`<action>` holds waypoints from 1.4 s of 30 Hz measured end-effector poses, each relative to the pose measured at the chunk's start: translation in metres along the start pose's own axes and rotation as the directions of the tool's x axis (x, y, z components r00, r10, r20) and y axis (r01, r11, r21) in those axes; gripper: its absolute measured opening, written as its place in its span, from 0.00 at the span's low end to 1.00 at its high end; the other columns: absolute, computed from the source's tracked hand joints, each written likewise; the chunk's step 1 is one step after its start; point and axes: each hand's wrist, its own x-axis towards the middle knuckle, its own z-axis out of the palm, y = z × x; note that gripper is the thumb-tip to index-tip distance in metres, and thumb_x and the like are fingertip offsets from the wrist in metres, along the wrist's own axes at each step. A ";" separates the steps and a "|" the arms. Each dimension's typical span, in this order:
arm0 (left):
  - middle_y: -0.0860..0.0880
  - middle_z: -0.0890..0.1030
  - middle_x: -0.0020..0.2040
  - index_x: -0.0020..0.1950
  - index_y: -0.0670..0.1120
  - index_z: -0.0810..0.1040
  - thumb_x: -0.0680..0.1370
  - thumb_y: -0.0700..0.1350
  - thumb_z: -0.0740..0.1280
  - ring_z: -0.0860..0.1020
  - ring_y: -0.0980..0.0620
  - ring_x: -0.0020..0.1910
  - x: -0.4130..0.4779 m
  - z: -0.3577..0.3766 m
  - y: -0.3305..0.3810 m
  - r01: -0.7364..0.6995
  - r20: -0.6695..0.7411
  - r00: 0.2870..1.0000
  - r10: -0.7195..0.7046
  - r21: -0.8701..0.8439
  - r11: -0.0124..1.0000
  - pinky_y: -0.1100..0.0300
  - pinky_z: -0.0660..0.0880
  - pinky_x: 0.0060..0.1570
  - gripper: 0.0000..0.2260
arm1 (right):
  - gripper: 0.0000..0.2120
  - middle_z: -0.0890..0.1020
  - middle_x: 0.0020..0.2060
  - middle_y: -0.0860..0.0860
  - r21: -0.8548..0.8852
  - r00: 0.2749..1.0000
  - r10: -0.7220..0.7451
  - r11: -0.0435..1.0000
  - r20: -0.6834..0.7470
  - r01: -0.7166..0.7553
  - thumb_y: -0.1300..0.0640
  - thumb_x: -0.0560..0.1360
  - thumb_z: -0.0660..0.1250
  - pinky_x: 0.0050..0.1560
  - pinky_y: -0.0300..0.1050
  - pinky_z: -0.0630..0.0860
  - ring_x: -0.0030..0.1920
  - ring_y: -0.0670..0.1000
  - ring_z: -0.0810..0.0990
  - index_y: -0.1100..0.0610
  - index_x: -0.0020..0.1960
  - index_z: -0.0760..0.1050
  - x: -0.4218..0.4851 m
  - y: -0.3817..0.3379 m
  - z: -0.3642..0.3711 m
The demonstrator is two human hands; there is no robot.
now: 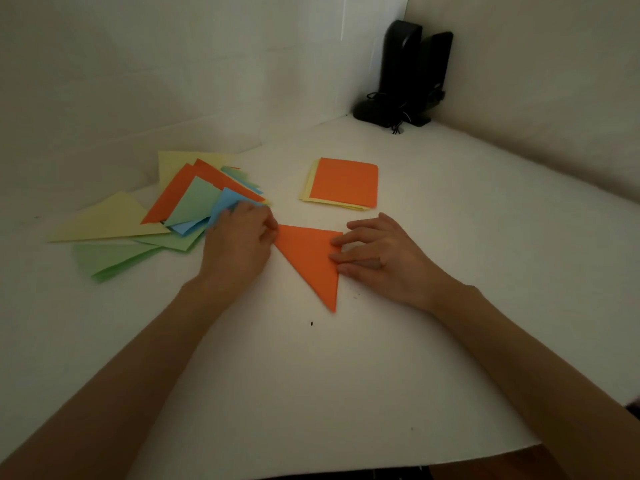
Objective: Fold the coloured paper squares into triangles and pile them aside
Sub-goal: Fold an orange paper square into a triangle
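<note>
An orange paper triangle lies flat on the white table, its point toward me. My left hand pinches its left corner with curled fingers. My right hand presses straight fingertips on its right edge. To the left lies a loose pile of folded triangles in yellow, green, orange and blue. Behind the triangle sits a small stack of unfolded squares, orange on top of yellow.
Two black speakers with a tangled cable stand in the far corner against the white walls. The table's front edge runs along the bottom right, with a dark gap below it.
</note>
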 end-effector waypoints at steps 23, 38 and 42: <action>0.51 0.79 0.42 0.63 0.52 0.67 0.74 0.36 0.70 0.80 0.55 0.39 -0.023 0.000 0.030 0.118 0.125 0.992 -0.037 -0.746 0.655 0.66 0.76 0.43 0.23 | 0.11 0.78 0.51 0.44 0.406 0.949 0.303 0.881 -0.091 -0.242 0.49 0.75 0.67 0.54 0.29 0.67 0.53 0.40 0.74 0.50 0.57 0.75 0.001 -0.020 -0.011; 0.46 0.77 0.38 0.44 0.45 0.76 0.79 0.44 0.63 0.77 0.54 0.35 -0.032 -0.004 0.038 0.123 0.044 0.984 -0.173 -0.868 0.481 0.64 0.78 0.34 0.06 | 0.05 0.82 0.40 0.64 0.784 0.897 0.391 0.482 0.206 -0.390 0.62 0.72 0.70 0.42 0.47 0.77 0.36 0.53 0.79 0.60 0.48 0.78 -0.001 -0.040 -0.018; 0.51 0.73 0.33 0.39 0.46 0.73 0.82 0.47 0.58 0.72 0.60 0.31 -0.034 0.000 0.037 0.132 -0.048 0.949 -0.310 -0.835 0.534 0.69 0.72 0.31 0.13 | 0.04 0.81 0.29 0.53 0.770 0.907 0.368 0.512 0.205 -0.382 0.63 0.73 0.69 0.35 0.38 0.73 0.29 0.46 0.77 0.61 0.40 0.77 -0.001 -0.042 -0.020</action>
